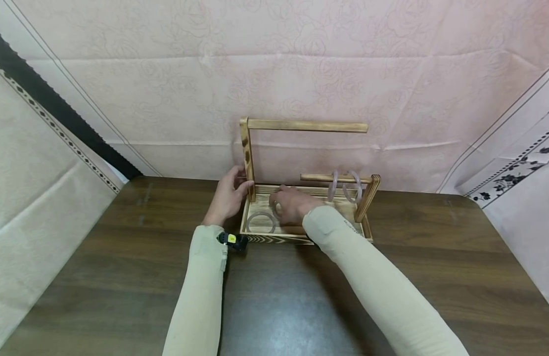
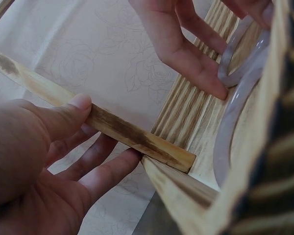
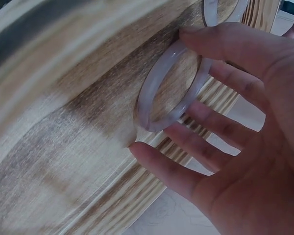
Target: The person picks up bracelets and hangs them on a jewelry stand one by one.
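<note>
A wooden display stand [image 1: 274, 239] has a shallow tray and bars at two heights. My left hand [image 1: 227, 198] grips its left upright post [image 2: 122, 128], thumb on one face and fingers behind. Inside the tray, my right hand [image 1: 294, 205] holds a pale lilac bangle [image 3: 153, 90] between thumb and fingers, tilted up against the tray floor. Another bangle [image 1: 262, 213] lies flat at the tray's left end; the two overlap in the left wrist view. Two more bangles, a left one [image 1: 332, 190] and a right one [image 1: 359, 185], hang on the lower bar [image 1: 314, 177].
The stand's upper bar [image 1: 307, 126] runs above both hands from the left post. A short right post [image 1: 367, 200] carries the lower bar. Under the stand is a dark wooden table [image 1: 123, 277], with a pale floral cloth [image 1: 301, 84] behind it.
</note>
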A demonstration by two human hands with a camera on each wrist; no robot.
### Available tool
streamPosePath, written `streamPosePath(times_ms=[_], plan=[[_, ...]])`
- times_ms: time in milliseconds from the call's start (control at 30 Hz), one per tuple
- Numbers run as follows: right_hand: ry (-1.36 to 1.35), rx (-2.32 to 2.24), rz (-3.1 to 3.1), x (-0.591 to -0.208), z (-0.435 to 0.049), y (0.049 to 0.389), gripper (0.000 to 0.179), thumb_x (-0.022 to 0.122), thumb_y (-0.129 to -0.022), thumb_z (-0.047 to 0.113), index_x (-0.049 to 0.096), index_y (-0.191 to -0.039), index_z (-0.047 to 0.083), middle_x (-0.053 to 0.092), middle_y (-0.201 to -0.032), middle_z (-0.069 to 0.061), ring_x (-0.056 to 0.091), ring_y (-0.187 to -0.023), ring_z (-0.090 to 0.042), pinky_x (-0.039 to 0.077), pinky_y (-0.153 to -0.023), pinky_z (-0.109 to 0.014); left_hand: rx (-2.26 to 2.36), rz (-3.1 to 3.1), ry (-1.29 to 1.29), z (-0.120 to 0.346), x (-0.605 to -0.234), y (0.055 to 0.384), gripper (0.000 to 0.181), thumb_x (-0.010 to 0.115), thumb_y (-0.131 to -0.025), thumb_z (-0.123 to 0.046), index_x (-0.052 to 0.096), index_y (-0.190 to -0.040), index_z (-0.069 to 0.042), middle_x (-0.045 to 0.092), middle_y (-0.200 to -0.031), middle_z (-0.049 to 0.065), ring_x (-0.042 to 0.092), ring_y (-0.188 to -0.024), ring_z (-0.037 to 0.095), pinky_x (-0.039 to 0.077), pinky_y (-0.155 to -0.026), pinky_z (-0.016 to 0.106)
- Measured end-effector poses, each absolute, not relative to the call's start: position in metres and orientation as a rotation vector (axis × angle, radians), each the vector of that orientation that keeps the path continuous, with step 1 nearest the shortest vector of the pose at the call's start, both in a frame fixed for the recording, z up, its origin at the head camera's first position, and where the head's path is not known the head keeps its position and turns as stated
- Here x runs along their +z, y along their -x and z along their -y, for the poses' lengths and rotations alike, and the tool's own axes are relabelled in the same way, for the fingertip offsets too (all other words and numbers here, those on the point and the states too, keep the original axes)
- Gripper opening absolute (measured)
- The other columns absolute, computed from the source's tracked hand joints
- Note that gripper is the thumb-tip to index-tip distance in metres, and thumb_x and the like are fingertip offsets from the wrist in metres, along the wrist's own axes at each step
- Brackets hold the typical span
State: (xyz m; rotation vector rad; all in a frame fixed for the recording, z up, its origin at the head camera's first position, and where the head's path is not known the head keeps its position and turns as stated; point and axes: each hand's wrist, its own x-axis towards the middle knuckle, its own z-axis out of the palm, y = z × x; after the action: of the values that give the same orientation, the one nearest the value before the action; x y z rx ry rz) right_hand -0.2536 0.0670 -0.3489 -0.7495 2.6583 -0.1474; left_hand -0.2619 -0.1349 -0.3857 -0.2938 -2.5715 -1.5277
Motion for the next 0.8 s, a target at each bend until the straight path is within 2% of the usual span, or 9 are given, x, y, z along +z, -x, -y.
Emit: streamPosePath(times_ms=[100, 233, 367, 600, 700, 800], plan=[[0.746, -0.148, -2.667, -0.3492, -0.0662, 0.2536, 0.033, 0.073, -0.091, 0.016, 0.066, -0.124, 0.022, 0.040, -0.161, -0.011, 0.029, -0.154, -0.037, 0.039, -0.119, -0.050, -1.524, 2.576, 0.295, 0.1348, -0.3850, 0.2614, 0.031, 0.059, -0.103, -0.013, 0.055, -0.132, -0.004, 0.064, -0.126, 0.018, 0.062, -0.120, 0.033, 0.055, -0.098, 0.046], [0.746, -0.142, -2.699, -0.3498, -0.0657, 0.2533, 0.038, 0.080, -0.084, 0.014, 0.068, -0.120, 0.022, 0.052, -0.145, -0.008, 0.047, -0.138, -0.033, 0.048, -0.108, -0.046, -1.523, 2.578, 0.295, 0.1348, -0.3840, 0.2607, 0.031, 0.059, -0.103, -0.013, 0.055, -0.133, -0.004, 0.064, -0.126, 0.018, 0.062, -0.121, 0.033, 0.055, -0.098, 0.046], [0.738, -0.143, -2.721, -0.3504, -0.0661, 0.2524, 0.039, 0.080, -0.082, 0.013, 0.069, -0.118, 0.023, 0.054, -0.132, -0.005, 0.051, -0.121, -0.028, 0.053, -0.096, -0.042, -1.527, 2.573, 0.298, 0.1348, -0.3843, 0.2609, 0.031, 0.059, -0.103, -0.012, 0.055, -0.133, -0.003, 0.064, -0.126, 0.018, 0.062, -0.121, 0.033, 0.055, -0.099, 0.046], [0.720, -0.206, -2.718, -0.3510, -0.0685, 0.2502, 0.038, 0.085, -0.081, 0.018, 0.068, -0.115, 0.024, 0.050, -0.129, -0.003, 0.046, -0.118, -0.027, 0.054, -0.089, -0.040, -1.526, 2.577, 0.299, 0.1349, -0.3849, 0.2607, 0.031, 0.059, -0.103, -0.013, 0.055, -0.132, -0.004, 0.064, -0.127, 0.018, 0.062, -0.122, 0.033, 0.054, -0.100, 0.047], [0.734, -0.218, -2.722, -0.3506, -0.0684, 0.2494, 0.043, 0.087, -0.080, 0.020, 0.068, -0.119, 0.024, 0.051, -0.129, -0.004, 0.047, -0.119, -0.028, 0.054, -0.091, -0.041, -1.529, 2.574, 0.299, 0.1350, -0.3845, 0.2607, 0.030, 0.060, -0.103, -0.013, 0.055, -0.132, -0.004, 0.065, -0.126, 0.018, 0.062, -0.122, 0.033, 0.054, -0.101, 0.047], [0.746, -0.229, -2.721, -0.3504, -0.0684, 0.2477, 0.047, 0.088, -0.079, 0.022, 0.068, -0.121, 0.025, 0.051, -0.139, -0.008, 0.046, -0.130, -0.035, 0.054, -0.098, -0.048, -1.535, 2.569, 0.302, 0.1351, -0.3842, 0.2604, 0.030, 0.060, -0.103, -0.013, 0.055, -0.131, -0.004, 0.065, -0.126, 0.018, 0.062, -0.122, 0.033, 0.054, -0.100, 0.047]])
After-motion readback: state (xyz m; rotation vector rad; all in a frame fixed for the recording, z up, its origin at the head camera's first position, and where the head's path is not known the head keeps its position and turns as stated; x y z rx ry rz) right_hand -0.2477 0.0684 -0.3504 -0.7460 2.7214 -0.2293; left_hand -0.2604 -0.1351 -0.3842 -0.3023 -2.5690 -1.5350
